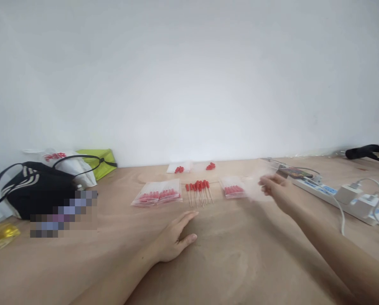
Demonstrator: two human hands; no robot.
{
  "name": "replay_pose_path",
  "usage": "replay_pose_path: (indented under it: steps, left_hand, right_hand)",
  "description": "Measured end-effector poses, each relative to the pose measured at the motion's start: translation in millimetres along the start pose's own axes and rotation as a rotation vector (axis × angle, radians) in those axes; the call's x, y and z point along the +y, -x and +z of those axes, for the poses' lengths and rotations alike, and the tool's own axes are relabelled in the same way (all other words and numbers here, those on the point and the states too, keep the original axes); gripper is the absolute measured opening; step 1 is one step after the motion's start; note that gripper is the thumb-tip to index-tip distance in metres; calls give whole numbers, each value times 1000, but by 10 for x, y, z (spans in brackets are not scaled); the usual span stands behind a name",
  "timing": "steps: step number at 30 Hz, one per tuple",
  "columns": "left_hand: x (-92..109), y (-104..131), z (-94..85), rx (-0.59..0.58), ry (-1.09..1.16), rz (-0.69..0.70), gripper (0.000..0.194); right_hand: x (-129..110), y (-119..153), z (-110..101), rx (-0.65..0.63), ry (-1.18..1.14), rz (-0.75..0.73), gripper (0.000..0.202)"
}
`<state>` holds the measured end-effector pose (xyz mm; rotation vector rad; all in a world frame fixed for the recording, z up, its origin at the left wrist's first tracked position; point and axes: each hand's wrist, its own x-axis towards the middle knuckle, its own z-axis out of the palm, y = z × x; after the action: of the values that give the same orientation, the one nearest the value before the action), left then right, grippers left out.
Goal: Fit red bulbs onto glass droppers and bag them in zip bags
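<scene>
My left hand (176,237) rests on the table with thumb and fingers apart, holding nothing. My right hand (273,188) is closed in a pinch on a translucent plastic bag (255,188), which is blurred and hard to outline. Between the hands lies a row of thin wooden sticks with red tips (202,192). Left of the sticks, clear zip bags (157,192) with red-tipped pieces inside overlap one another. Another filled bag (233,189) lies just left of my right hand.
Small red pieces (179,169) and a second red cluster (211,166) lie near the wall. At right are a power strip (329,195) with white chargers and cables, and a phone (295,173). A black bag (40,190) and a green box (102,163) stand at left.
</scene>
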<state>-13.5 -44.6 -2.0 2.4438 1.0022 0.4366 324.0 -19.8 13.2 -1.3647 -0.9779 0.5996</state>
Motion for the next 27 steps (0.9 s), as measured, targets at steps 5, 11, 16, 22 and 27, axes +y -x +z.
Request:
replay_pose_path:
  steps: [5,11,16,22,27]
  left_hand:
    - [-31,-34,-3,238,21,5,34]
    - [-57,-71,12,519,-38,-44,28]
    - [-31,-57,51,175,-130,25,36]
    - [-34,-32,26,-70,-132,63,35]
    - [-44,3,-48,-104,-111,58,35]
  right_hand:
    - [-173,696,528,-420,-379,341,17]
    - [-96,1309,886,-512,-512,654,18]
    - [-136,1283,752,-775,-108,654,29]
    - [-195,594,492,-908,676,144,36]
    - [-157,139,881,-574,863,-157,14]
